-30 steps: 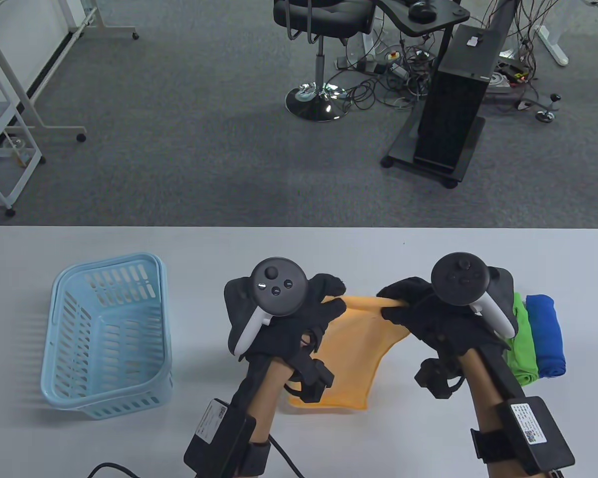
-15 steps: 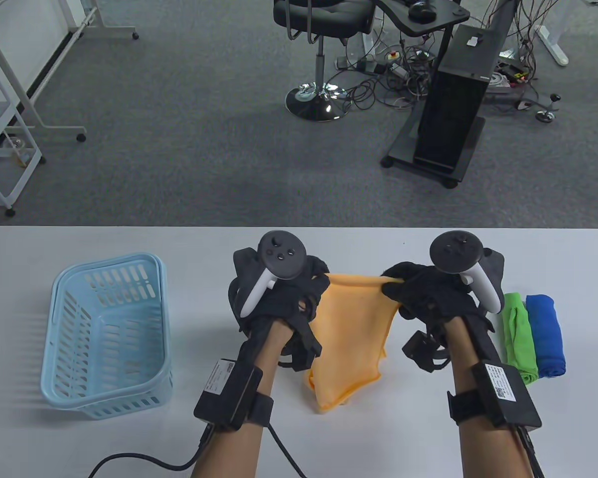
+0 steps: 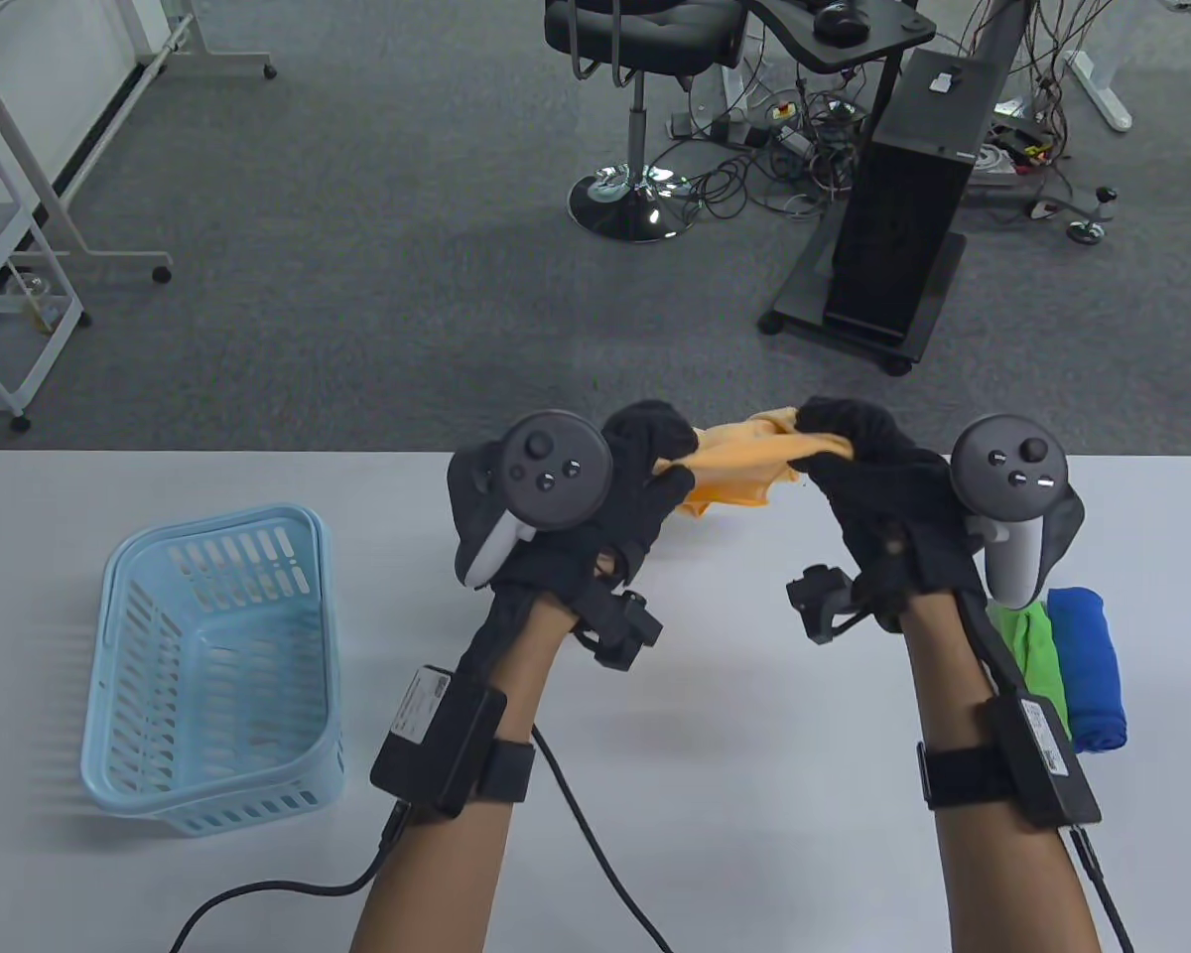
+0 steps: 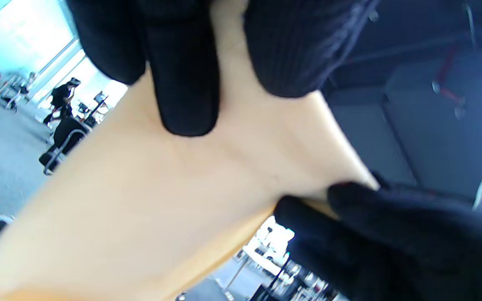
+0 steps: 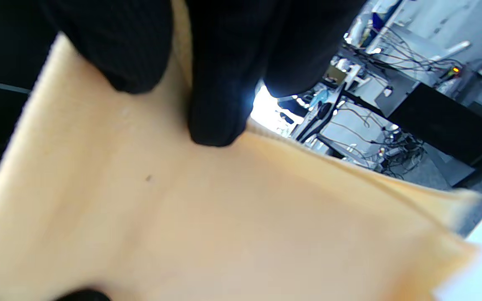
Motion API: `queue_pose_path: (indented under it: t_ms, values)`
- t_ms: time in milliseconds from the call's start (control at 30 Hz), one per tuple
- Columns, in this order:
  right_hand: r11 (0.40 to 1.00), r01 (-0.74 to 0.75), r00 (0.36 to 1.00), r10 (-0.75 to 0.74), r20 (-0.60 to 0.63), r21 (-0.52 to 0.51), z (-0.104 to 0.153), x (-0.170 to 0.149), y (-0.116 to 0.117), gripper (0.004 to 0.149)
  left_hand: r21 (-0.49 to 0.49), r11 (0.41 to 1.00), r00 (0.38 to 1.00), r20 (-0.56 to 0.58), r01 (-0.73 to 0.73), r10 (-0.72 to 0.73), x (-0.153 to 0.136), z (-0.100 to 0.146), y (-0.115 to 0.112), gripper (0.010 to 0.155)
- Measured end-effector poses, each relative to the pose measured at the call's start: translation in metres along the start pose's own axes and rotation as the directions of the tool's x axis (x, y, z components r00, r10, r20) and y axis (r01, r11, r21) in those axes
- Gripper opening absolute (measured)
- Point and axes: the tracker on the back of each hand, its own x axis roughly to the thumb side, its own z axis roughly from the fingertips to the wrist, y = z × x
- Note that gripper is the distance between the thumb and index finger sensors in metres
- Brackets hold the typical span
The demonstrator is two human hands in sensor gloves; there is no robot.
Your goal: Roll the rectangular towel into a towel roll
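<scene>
An orange towel (image 3: 739, 467) hangs in the air between both hands above the table's far edge, bunched and mostly hidden behind them. My left hand (image 3: 645, 452) grips its left end; the left wrist view shows gloved fingers (image 4: 186, 96) pressed on the cloth (image 4: 140, 200). My right hand (image 3: 844, 437) grips its right end; the right wrist view shows fingers (image 5: 216, 104) pinching the cloth (image 5: 224, 217).
A light blue plastic basket (image 3: 213, 665) stands at the table's left. A green towel (image 3: 1032, 655) and a blue rolled towel (image 3: 1092, 665) lie at the right, next to my right forearm. A black cable (image 3: 576, 824) trails from the left wrist.
Both hands moved away from me and up with the orange towel. The towel left the table, where it hung down toward me, and is now bunched at the far edge.
</scene>
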Motion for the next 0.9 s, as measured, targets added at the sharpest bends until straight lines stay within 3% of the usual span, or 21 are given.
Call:
queue_pose_path:
  t_ms: [67,100,133,167,233,300,367,433,600,667,733,800,867,900]
  values:
    - [0.996,-0.082,0.996,0.083,-0.035,0.039,0.022,-0.033,0.018,0.047,-0.093,0.991,0.991,-0.083,0.102,-0.109,-0.013,0.028,-0.038,0.044]
    - [0.979,-0.165,0.982,0.175,-0.076,0.123,0.041,-0.07,0.039,0.048,-0.148,0.977,0.979,-0.109,0.154,-0.171,-0.026,0.045,-0.069,0.044]
    - [0.969,-0.188,0.974,0.205,-0.095,0.161,0.048,-0.084,0.047,0.049,-0.2,0.962,0.969,-0.123,0.188,-0.215,-0.035,0.056,-0.09,0.044]
    - [0.923,-0.223,0.947,0.281,-0.155,0.313,0.069,-0.126,0.072,0.052,-0.29,0.928,0.946,-0.151,0.234,-0.286,-0.05,0.077,-0.124,0.044]
    - [0.846,-0.227,0.905,0.367,-0.217,0.483,0.097,-0.165,0.093,0.059,-0.458,0.859,0.925,-0.175,0.226,-0.337,-0.065,0.107,-0.17,0.043]
    - [0.797,-0.262,0.869,0.44,-0.225,0.544,0.119,-0.183,0.099,0.058,-0.542,0.809,0.904,-0.191,0.228,-0.383,-0.07,0.134,-0.196,0.043]
    - [0.743,-0.298,0.833,0.509,-0.216,0.599,0.132,-0.185,0.098,0.061,-0.529,0.811,0.895,-0.194,0.25,-0.402,-0.069,0.152,-0.203,0.044]
    - [0.709,-0.392,0.804,0.574,-0.156,0.585,0.137,-0.175,0.087,0.063,-0.502,0.829,0.885,-0.23,0.248,-0.404,-0.065,0.167,-0.2,0.044]
    - [0.764,-0.454,0.827,0.553,-0.103,0.458,0.138,-0.153,0.074,0.067,-0.414,0.868,0.886,-0.242,0.275,-0.396,-0.063,0.172,-0.188,0.044]
    - [0.775,-0.465,0.856,0.517,-0.006,0.428,0.147,-0.148,0.081,0.073,-0.422,0.879,0.898,-0.262,0.224,-0.355,-0.063,0.171,-0.188,0.044]
    - [0.708,-0.453,0.869,0.486,0.091,0.542,0.157,-0.15,0.096,0.079,-0.392,0.887,0.9,-0.249,0.243,-0.357,-0.06,0.17,-0.186,0.044]
    - [0.658,-0.479,0.85,0.513,0.12,0.581,0.163,-0.153,0.11,0.081,-0.408,0.876,0.888,-0.26,0.255,-0.38,-0.063,0.17,-0.186,0.044]
    - [0.605,-0.533,0.81,0.566,0.151,0.591,0.165,-0.153,0.119,0.075,-0.42,0.877,0.888,-0.275,0.234,-0.369,-0.068,0.171,-0.188,0.044]
    - [0.585,-0.58,0.78,0.6,0.179,0.567,0.166,-0.153,0.125,0.062,-0.43,0.875,0.882,-0.292,0.223,-0.369,-0.072,0.171,-0.189,0.044]
